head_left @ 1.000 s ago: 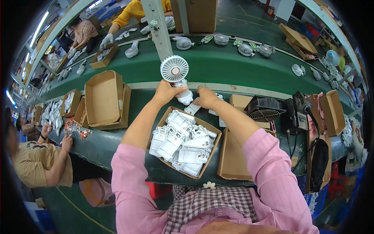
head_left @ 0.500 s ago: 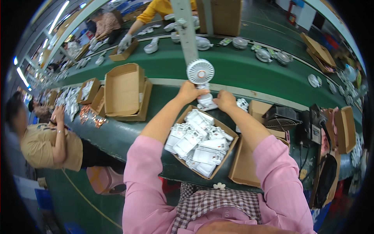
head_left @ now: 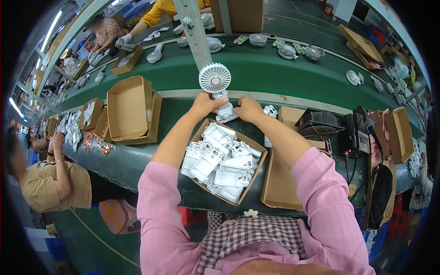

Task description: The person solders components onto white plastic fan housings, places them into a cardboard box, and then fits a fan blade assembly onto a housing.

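Note:
A white handheld fan (head_left: 215,79) with a round grille and an orange ring at its hub stands upright at the far side of the bench. My left hand (head_left: 203,106) is closed round its handle, just below the head. Beside the lower handle is my right hand (head_left: 249,110), its fingers curled and the tips against the white casing; whatever they pinch is hidden. Nearer to me, a cardboard box (head_left: 260,167) holds several white plastic fan casings (head_left: 231,176), piled loosely.
An empty cardboard box (head_left: 130,110) sits left, near scattered copper-coloured parts (head_left: 106,149). A shallow carton (head_left: 280,183), a black blower (head_left: 319,124) and a corded power unit (head_left: 357,133) stand right. Beyond runs a green conveyor (head_left: 174,71) bearing fans. Co-workers sit left and across.
The whole scene has shifted left in view. My hands keep their place at the fan, which sits slightly further left over the box. A flat white piece by its base shows less now.

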Motion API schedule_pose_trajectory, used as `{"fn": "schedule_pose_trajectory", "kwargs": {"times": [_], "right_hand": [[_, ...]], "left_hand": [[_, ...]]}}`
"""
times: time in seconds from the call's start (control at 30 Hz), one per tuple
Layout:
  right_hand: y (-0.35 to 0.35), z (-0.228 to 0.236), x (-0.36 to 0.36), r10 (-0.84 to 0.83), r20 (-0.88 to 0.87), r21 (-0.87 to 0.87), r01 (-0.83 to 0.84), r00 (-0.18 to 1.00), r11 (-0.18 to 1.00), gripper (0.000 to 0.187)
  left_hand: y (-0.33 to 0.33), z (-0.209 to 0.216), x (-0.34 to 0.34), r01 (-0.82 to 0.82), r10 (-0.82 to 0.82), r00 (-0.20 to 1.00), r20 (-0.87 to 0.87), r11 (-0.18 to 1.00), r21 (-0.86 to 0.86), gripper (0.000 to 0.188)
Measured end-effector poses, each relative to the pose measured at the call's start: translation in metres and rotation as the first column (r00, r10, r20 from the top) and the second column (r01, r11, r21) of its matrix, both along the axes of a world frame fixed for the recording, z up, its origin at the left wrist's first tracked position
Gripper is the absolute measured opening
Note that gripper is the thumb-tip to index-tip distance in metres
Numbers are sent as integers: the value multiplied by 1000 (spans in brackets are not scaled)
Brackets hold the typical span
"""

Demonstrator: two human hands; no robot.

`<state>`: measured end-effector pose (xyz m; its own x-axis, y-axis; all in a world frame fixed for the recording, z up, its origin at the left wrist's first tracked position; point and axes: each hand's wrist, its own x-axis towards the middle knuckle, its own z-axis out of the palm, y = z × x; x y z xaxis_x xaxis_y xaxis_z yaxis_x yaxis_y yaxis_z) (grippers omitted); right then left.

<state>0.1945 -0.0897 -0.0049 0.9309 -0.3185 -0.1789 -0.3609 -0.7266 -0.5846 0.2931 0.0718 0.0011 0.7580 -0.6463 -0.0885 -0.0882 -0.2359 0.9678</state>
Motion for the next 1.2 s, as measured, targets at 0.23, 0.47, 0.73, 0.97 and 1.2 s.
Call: {"fn": "schedule_pose_trajectory", "kwargs": {"times": [0.23, 0.47, 0.73, 0.97, 1.2], "right_hand": [[-4, 14, -11, -9, -43, -70, 6, 999, 998, 35], [-1, 25, -16, -17, 25, -94, 19, 1000, 995, 39], [-2, 37, -19, -1, 139, -70, 10, 990, 997, 39], [0, 53, -34, 44, 227, -78, -26, 973, 997, 36], [12, 110, -82, 71, 353, 81, -106, 933, 991, 37]], "left_hand": [[-5, 15, -6, -8, 8, 1000, -2, 998, 63, 40], [-7, 14, -7, -25, 24, 1000, 13, 997, 75, 33], [-7, 16, -8, -23, 22, 1000, 10, 996, 84, 34], [2, 28, -10, -30, 33, 999, -30, 993, 113, 47], [64, 57, -13, -153, 165, 981, -104, 982, 114, 76]]}}
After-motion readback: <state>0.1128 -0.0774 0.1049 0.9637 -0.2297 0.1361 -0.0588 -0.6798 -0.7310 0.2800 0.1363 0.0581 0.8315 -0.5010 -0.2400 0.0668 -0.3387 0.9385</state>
